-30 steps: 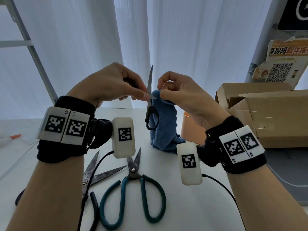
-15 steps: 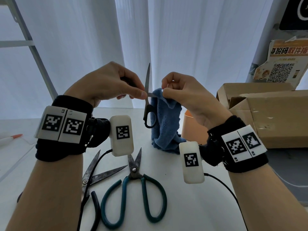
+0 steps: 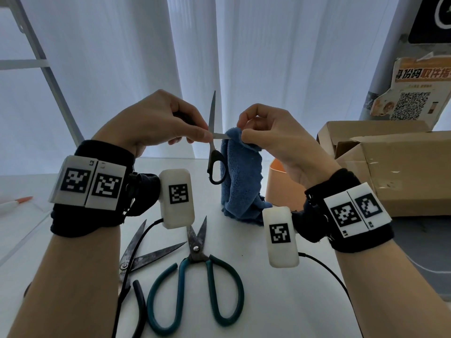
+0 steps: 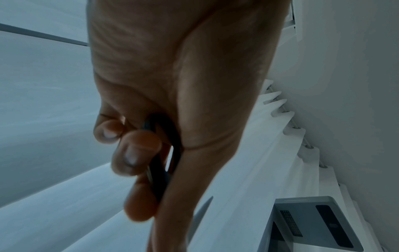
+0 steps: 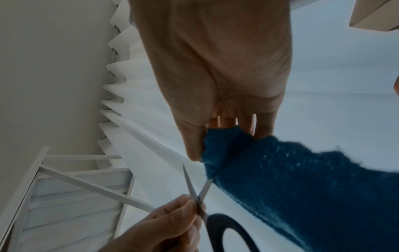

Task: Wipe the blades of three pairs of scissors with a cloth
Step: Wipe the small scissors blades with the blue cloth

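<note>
Pinching cloth (image 3: 240, 172) round a blade of the scissors (image 3: 212, 140).

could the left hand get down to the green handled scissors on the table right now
Probably not yet. The left hand grips the black-handled scissors while the right hand pinches the blue cloth on a blade. The green-handled scissors lie uncovered below, beside the dark scissors, so the path looks free once it lets go.

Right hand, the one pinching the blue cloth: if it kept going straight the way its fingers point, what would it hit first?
Probably the left hand, gripping the black-handled scissors whose horizontal blade the right hand pinches through the blue cloth.
</note>
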Demonstrator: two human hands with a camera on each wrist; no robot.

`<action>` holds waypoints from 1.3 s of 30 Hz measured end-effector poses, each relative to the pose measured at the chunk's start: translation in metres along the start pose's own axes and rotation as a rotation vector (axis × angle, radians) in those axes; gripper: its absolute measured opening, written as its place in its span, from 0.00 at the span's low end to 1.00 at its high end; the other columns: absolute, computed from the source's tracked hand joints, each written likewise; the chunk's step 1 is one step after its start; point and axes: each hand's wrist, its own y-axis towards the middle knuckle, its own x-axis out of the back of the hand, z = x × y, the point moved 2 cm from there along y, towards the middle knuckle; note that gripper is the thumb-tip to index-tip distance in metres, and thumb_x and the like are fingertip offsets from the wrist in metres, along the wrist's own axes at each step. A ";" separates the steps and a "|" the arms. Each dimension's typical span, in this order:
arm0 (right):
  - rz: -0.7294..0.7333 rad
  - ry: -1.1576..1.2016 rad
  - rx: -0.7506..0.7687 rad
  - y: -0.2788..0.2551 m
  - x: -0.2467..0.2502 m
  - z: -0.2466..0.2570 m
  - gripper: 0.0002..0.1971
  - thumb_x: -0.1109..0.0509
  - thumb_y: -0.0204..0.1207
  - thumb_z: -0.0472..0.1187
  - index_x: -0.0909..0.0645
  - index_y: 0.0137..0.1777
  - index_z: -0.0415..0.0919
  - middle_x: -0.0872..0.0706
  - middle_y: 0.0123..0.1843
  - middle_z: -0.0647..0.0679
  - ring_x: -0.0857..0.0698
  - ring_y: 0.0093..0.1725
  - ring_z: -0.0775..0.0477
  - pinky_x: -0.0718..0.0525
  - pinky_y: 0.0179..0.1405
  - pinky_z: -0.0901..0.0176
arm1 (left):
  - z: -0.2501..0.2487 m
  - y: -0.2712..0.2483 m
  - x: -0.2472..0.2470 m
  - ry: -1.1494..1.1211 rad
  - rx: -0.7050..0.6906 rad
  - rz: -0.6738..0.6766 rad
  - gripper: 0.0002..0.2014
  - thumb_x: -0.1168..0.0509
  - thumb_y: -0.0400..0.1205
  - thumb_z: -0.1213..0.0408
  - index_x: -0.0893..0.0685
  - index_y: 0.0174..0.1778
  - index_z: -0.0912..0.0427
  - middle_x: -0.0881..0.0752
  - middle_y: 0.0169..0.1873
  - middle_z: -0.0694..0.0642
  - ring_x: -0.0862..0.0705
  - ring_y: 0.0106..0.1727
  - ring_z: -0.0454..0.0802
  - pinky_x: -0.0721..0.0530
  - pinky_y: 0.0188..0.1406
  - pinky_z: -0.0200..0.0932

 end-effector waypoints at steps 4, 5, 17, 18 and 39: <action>0.006 0.013 0.030 0.001 -0.003 0.000 0.08 0.23 0.73 0.30 0.15 0.51 0.35 0.11 0.36 0.48 0.15 0.38 0.51 0.17 0.45 0.62 | -0.001 -0.001 0.000 0.005 0.007 -0.001 0.04 0.20 0.73 0.62 0.07 0.38 0.57 0.16 0.24 0.48 0.27 0.22 0.35 0.28 0.20 0.25; -0.003 0.011 0.038 0.001 -0.003 0.000 0.08 0.22 0.73 0.31 0.15 0.50 0.35 0.11 0.37 0.45 0.14 0.39 0.50 0.16 0.46 0.60 | -0.001 -0.001 0.000 0.009 0.006 -0.001 0.04 0.20 0.73 0.62 0.07 0.38 0.57 0.16 0.24 0.48 0.27 0.22 0.35 0.29 0.20 0.24; 0.060 -0.058 0.003 0.000 -0.004 -0.002 0.07 0.22 0.76 0.38 0.14 0.50 0.39 0.09 0.37 0.49 0.12 0.39 0.54 0.15 0.46 0.57 | -0.003 -0.001 -0.002 0.033 0.014 0.008 0.04 0.20 0.73 0.60 0.07 0.37 0.56 0.16 0.26 0.50 0.27 0.23 0.36 0.28 0.24 0.27; 0.062 -0.060 0.005 0.000 -0.002 -0.002 0.06 0.22 0.76 0.37 0.14 0.51 0.40 0.10 0.36 0.50 0.13 0.39 0.54 0.16 0.46 0.57 | -0.002 -0.002 0.000 0.027 0.017 0.005 0.05 0.20 0.73 0.59 0.07 0.37 0.55 0.16 0.26 0.50 0.27 0.23 0.36 0.27 0.28 0.30; 0.022 0.097 0.065 0.001 -0.013 0.002 0.09 0.26 0.76 0.28 0.16 0.55 0.34 0.09 0.39 0.46 0.11 0.42 0.55 0.16 0.46 0.68 | 0.000 0.002 -0.003 0.066 0.010 0.016 0.04 0.19 0.72 0.66 0.08 0.35 0.59 0.17 0.24 0.51 0.30 0.21 0.37 0.31 0.20 0.25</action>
